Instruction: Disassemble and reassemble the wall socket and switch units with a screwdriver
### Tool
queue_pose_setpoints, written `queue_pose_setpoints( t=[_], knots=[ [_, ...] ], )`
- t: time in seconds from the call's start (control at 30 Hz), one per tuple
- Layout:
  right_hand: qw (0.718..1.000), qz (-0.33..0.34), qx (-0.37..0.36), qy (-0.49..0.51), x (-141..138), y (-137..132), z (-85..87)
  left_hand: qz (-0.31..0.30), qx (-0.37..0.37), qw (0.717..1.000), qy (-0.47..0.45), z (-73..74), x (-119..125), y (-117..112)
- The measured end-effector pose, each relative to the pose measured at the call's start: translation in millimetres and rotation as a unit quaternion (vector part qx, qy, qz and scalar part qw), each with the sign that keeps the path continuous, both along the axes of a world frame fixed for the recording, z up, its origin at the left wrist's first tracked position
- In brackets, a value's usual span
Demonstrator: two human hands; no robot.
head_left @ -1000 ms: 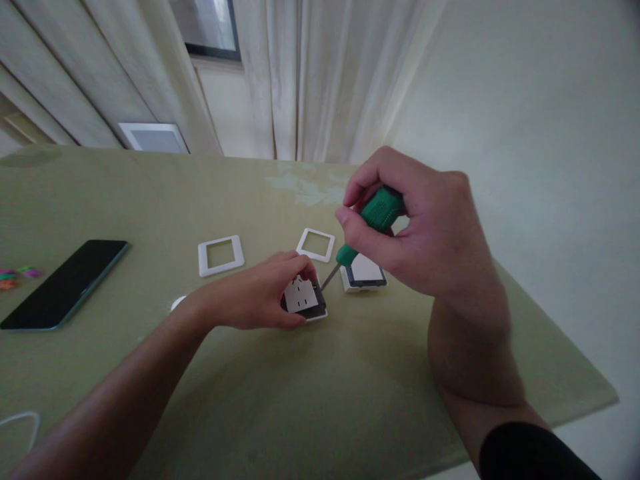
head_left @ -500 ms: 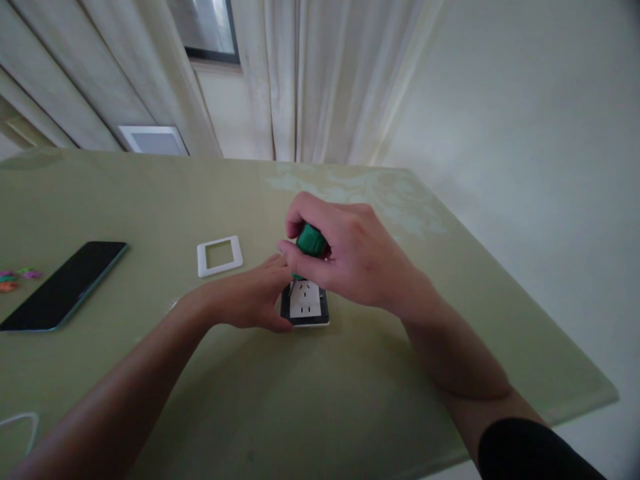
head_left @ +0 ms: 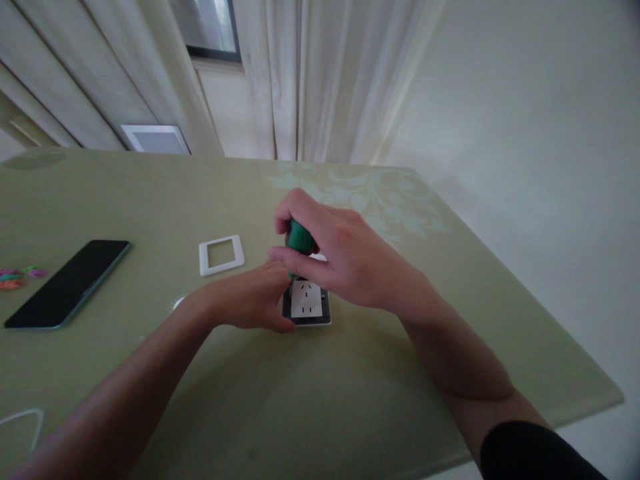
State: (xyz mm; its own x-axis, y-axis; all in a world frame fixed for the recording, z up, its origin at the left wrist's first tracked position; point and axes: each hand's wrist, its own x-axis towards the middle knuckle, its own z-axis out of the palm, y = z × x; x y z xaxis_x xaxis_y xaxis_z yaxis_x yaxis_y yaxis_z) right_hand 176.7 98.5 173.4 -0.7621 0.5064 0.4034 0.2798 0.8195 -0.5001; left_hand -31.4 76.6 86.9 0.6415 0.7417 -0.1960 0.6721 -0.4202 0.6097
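Note:
A wall socket point(head_left: 307, 299) with a white face and dark edges lies face up on the table. My left hand point(head_left: 255, 297) grips it along its left side, thumb by the near corner and the other fingers partly hidden behind. Above the socket, my right hand point(head_left: 345, 253) is closed around the green handle of a screwdriver point(head_left: 301, 237). Its shaft points down at the socket's left edge, where the tip is hard to make out. A small screw point(head_left: 323, 296) shows on the socket's right edge.
A white cover frame point(head_left: 221, 255) lies to the left of the socket. Farther left are a dark phone-like slab point(head_left: 70, 283) and small colourful pieces point(head_left: 15, 277). A white cord point(head_left: 37, 427) lies near left. Beyond the table point(head_left: 150, 200) hang curtains point(head_left: 340, 80).
The top of the screwdriver and my right hand have shifted slightly left. My left hand stays on the socket, and the whole view has moved a little.

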Motion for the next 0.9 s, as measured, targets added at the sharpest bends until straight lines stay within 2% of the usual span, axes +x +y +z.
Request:
queue_pose_setpoints(
  t=[0.13, 0.3, 0.5, 0.6, 0.67, 0.8, 0.83, 0.9],
  knots=[
    [1.0, 0.001, -0.005, 0.005, 0, 5, -2.7, -0.01, 0.005, 1.0, -0.012, 0.8, -1, 2],
    [1.0, -0.023, 0.004, 0.007, -1, 6, -5.6, -0.032, 0.02, 0.998, -0.055, -7.1, -6, 7],
    [0.999, -0.002, 0.018, -0.037, 4, -3, 2.1, -0.018, -0.012, 0.997, -0.076, -10.4, -10, 9],
    [0.995, -0.06, 0.038, -0.07, 5, -7, 6.6, -0.02, -0.041, 0.997, -0.062, -10.5, -10, 9],
    [0.991, -0.095, 0.059, -0.078, 6, -8, 9.0, -0.023, -0.033, 0.997, -0.058, -10.3, -9, 9],
    [0.996, -0.012, 0.057, -0.066, 9, -7, 11.3, -0.024, -0.02, 0.996, -0.088, -8.8, -8, 9],
    [0.996, -0.014, 0.056, -0.066, 9, -7, 11.2, -0.026, -0.033, 0.995, -0.088, -8.6, -7, 9],
    [0.993, -0.068, 0.06, -0.071, 9, -5, 10.9, -0.031, -0.045, 0.996, -0.076, -8.6, -6, 9]
  ],
)
